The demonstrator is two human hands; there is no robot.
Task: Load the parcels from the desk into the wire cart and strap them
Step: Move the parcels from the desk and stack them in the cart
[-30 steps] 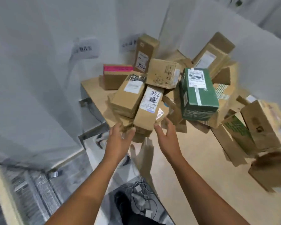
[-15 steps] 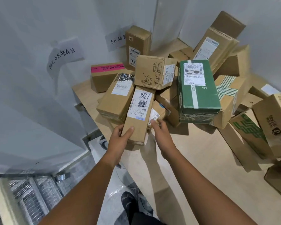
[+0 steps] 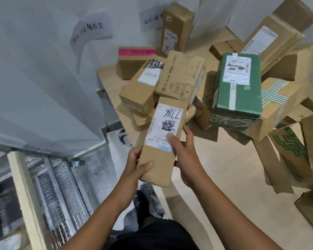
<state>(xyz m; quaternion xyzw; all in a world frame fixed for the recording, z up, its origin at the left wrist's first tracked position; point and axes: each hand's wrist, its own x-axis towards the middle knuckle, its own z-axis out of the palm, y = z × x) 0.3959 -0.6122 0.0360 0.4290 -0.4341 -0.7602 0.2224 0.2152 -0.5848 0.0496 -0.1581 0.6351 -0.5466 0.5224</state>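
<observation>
Two grips are holding the long parcel (image 3: 163, 141) at frame centre, left grip (image 3: 135, 164) and right grip (image 3: 185, 156) curling round its lower end; its length is pointing up-frame, the wire cart (image 3: 61, 186) lying lower left.

A long parcel (image 3: 163, 141) sits between both hands over the near edge of the desk (image 3: 215, 168), with the left hand (image 3: 134, 165) on its left side and the right hand (image 3: 184, 150) on its right. Its far end reaches the heap of parcels (image 3: 141, 91) behind it, which fills the desk back to the wall corner. A bulky parcel (image 3: 237, 91) lies on the heap to the right. An upright parcel (image 3: 175, 27) stands at the back. The wire cart (image 3: 61, 177) stands left of the desk, lower down.
</observation>
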